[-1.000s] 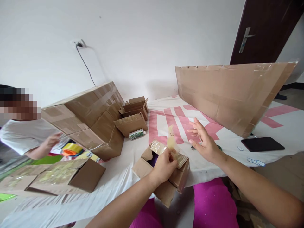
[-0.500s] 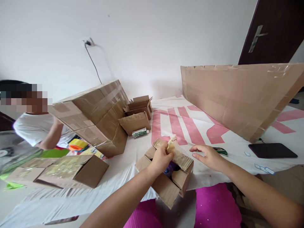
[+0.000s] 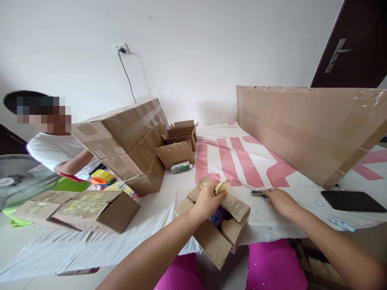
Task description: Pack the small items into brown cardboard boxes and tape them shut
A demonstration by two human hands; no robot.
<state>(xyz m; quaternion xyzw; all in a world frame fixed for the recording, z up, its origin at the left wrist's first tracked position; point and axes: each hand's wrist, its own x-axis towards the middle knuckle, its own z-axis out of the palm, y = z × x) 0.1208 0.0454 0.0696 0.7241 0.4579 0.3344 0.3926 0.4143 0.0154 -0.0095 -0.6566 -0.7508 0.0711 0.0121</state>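
Note:
A small open cardboard box [image 3: 213, 241] sits at the table's front edge, flaps spread, with something purple [image 3: 219, 215] inside. My left hand [image 3: 208, 199] is closed in a pinch on a crumpled strip of yellowish tape [image 3: 223, 186] at the box's far side. To the right, my right hand [image 3: 281, 201] lies over a utility knife [image 3: 258, 193] on the cloth, fingers closed around it. The knife's metal end sticks out to the left, and my hand hides most of its green body.
Large taped cartons [image 3: 130, 149] stand at left, with smaller open boxes [image 3: 181, 141] and a drink carton [image 3: 181, 166] beside them. A tall cardboard panel [image 3: 302, 129] rises at right, near a black phone [image 3: 353, 200]. Another person [image 3: 57, 151] sits at far left, by a closed box [image 3: 90, 211].
My right hand has moved right and down onto the utility knife, which lay uncovered before. My left hand keeps its pinch on the tape. The view has shifted slightly.

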